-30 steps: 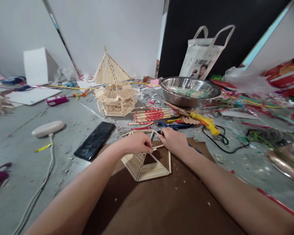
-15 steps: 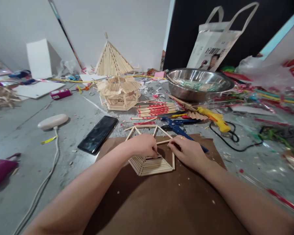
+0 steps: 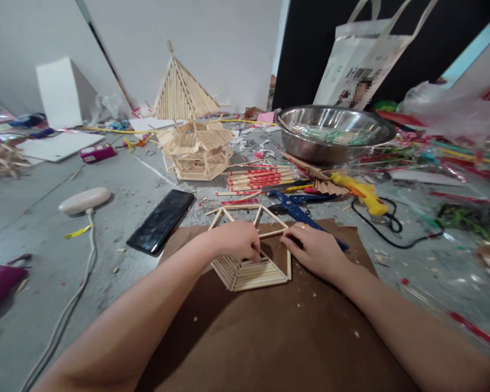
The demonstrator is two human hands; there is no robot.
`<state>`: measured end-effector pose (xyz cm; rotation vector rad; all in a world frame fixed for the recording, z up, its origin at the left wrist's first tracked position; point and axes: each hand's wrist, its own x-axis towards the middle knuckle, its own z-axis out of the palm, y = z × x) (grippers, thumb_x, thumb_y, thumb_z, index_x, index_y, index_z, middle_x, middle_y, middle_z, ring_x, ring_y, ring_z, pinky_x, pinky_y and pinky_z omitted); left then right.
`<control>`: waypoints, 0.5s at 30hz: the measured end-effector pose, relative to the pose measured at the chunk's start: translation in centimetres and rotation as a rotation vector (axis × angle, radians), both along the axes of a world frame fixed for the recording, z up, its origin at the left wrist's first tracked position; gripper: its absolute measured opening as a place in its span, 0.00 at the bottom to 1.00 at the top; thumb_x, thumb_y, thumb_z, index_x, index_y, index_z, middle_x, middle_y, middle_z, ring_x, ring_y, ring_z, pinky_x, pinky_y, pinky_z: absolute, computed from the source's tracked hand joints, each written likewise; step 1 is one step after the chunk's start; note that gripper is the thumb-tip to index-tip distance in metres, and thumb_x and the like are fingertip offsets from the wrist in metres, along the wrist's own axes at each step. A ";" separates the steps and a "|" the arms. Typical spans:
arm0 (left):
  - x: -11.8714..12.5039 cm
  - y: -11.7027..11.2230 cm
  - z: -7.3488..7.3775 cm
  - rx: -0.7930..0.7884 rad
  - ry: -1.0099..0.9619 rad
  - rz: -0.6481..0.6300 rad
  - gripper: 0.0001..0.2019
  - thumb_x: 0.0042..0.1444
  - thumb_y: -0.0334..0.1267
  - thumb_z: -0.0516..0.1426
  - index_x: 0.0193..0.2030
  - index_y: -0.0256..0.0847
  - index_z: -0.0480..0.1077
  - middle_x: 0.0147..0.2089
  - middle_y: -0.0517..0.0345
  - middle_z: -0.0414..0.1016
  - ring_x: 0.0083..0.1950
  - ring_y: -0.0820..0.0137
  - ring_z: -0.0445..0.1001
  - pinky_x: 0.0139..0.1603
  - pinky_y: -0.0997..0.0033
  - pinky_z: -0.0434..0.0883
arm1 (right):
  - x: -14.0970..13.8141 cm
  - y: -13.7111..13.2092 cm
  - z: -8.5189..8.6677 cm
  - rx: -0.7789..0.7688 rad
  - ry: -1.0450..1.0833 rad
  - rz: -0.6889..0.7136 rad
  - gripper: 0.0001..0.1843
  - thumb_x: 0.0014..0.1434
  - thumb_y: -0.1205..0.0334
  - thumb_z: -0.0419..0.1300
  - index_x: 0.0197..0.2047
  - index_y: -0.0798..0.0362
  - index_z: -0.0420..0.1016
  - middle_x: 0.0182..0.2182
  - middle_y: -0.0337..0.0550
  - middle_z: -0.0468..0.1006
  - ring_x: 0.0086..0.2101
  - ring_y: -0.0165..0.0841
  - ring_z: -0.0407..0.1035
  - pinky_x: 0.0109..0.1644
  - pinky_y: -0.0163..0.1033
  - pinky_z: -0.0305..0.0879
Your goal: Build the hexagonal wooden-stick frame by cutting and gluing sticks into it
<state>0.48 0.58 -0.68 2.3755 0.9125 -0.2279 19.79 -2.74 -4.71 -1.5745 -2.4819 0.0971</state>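
A six-sided frame of pale wooden sticks (image 3: 261, 277) lies on a brown sheet (image 3: 269, 332), with rows of sticks covering its near and left-near panels. My left hand (image 3: 239, 239) reaches over it from the left, fingers curled and pinched on a thin wooden stick at the inner edge of the near panel; the fingers partly hide this stick. At the frame's right corner, my right hand (image 3: 312, 247), with a ring on one finger, pinches the frame between thumb and fingers. The far panels are bare outlines.
Behind stands a stick-built pavilion model (image 3: 191, 136). Red-marked sticks (image 3: 261, 178), blue pliers (image 3: 296, 209), a yellow glue gun (image 3: 363, 193) and a steel basin (image 3: 335, 141) lie beyond the frame. A phone (image 3: 161, 220) and a white corded device (image 3: 85, 200) are left.
The view has shifted slightly. Both hands keep nearly the same places on the frame, the left fingers still at the near panel's inner edge.
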 end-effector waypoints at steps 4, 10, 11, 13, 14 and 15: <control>0.0 0.0 0.0 0.014 0.013 -0.013 0.10 0.42 0.40 0.54 0.29 0.40 0.74 0.25 0.58 0.74 0.24 0.77 0.65 0.25 0.79 0.56 | -0.1 -0.1 0.2 -0.006 -0.005 -0.001 0.12 0.56 0.57 0.44 0.31 0.50 0.65 0.31 0.38 0.71 0.31 0.30 0.65 0.31 0.33 0.56; 0.0 0.0 0.0 0.010 0.031 0.002 0.11 0.43 0.41 0.53 0.30 0.41 0.73 0.27 0.59 0.74 0.25 0.76 0.66 0.26 0.79 0.57 | -0.1 0.0 0.2 -0.022 -0.005 -0.001 0.12 0.56 0.57 0.44 0.32 0.50 0.65 0.32 0.38 0.71 0.32 0.30 0.65 0.31 0.33 0.56; 0.0 0.0 0.0 0.013 0.033 0.002 0.11 0.43 0.41 0.53 0.30 0.41 0.73 0.27 0.59 0.74 0.25 0.76 0.66 0.26 0.79 0.57 | -0.1 0.0 0.2 -0.023 -0.004 -0.001 0.12 0.56 0.57 0.44 0.32 0.50 0.65 0.32 0.38 0.71 0.32 0.29 0.65 0.31 0.33 0.56; 0.1 0.0 0.0 0.017 0.035 0.000 0.10 0.43 0.41 0.53 0.29 0.41 0.73 0.27 0.59 0.74 0.25 0.76 0.65 0.25 0.78 0.57 | -0.1 0.0 0.2 -0.025 -0.001 0.001 0.12 0.56 0.57 0.44 0.32 0.50 0.65 0.31 0.38 0.71 0.32 0.29 0.65 0.31 0.33 0.56; 0.1 -0.1 0.0 0.019 0.035 -0.002 0.10 0.43 0.41 0.53 0.29 0.41 0.73 0.26 0.59 0.74 0.24 0.76 0.65 0.25 0.78 0.56 | -0.1 0.0 0.2 -0.026 -0.001 0.003 0.12 0.56 0.57 0.44 0.32 0.50 0.65 0.31 0.38 0.71 0.32 0.29 0.65 0.31 0.33 0.56; 0.1 -0.1 0.0 0.020 0.035 -0.003 0.10 0.42 0.41 0.53 0.29 0.41 0.73 0.26 0.59 0.74 0.24 0.76 0.65 0.24 0.78 0.56 | -0.1 0.0 0.3 -0.027 -0.003 0.006 0.12 0.56 0.57 0.44 0.32 0.50 0.65 0.31 0.38 0.71 0.32 0.29 0.65 0.31 0.33 0.56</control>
